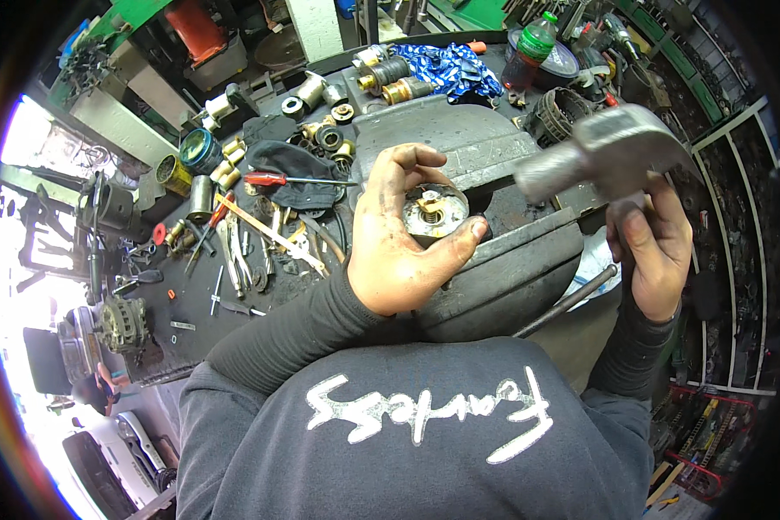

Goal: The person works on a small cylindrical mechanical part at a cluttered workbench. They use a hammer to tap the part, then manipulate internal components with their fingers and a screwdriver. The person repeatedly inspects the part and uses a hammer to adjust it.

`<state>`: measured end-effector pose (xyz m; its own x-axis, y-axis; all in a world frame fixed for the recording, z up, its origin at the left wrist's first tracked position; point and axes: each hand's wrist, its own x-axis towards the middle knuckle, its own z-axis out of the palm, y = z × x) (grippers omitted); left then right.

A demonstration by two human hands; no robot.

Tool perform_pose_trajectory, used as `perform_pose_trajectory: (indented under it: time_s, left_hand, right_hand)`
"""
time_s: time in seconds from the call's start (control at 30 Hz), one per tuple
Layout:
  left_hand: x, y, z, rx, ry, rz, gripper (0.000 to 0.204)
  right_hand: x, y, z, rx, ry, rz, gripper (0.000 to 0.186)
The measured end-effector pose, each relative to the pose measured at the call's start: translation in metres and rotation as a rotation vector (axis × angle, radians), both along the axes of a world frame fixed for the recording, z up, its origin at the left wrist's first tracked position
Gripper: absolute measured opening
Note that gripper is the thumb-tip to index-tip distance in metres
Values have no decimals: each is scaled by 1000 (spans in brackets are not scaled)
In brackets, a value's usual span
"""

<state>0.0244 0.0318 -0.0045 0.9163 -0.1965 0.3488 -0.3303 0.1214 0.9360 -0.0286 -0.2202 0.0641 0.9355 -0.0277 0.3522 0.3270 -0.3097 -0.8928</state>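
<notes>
My left hand [392,260] curls round a round metal part [433,211], with the fingers behind it and the thumb along its near side. Inside the part's open end, a coil spring and a brassy piece show. The part sits at the jaws of a large dark bench vise [511,277]; whether it rests on them or is clamped, I cannot tell. My right hand [657,251] grips a claw hammer [620,147], raised right of the part with its striking face toward it. The hammer is slightly blurred, and most of its handle is hidden by the fingers.
Left of the vise, the dark bench bears a red-handled screwdriver [277,179], a wooden stick [273,230], locking pliers [234,251] and metal parts. Behind lie a blue patterned cloth [455,69] and a green-capped bottle [529,52]. The vise's bar handle [572,299] sticks out near right.
</notes>
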Motion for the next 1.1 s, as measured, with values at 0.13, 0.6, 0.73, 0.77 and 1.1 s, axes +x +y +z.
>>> perform_pose_trajectory:
  time_s: [0.13, 0.6, 0.73, 0.77, 1.1]
  left_hand:
    - [-2, 2, 6, 22, 18, -5, 76]
    - [3, -1, -1, 83, -238, 74, 88]
    - [-1, 4, 7, 95, -185, 47, 84]
    - [0, 4, 7, 114, -213, 51, 83]
    - [2, -3, 4, 46, -209, 53, 84]
  right_hand:
    - [25, 21, 20, -198, -99, 121, 38]
    - [42, 35, 14, -111, -153, 174, 45]
    - [41, 25, 2, -304, -159, 226, 46]
    - [42, 27, 3, -351, -155, 237, 46]
    - [48, 30, 50, -294, -46, 241, 35]
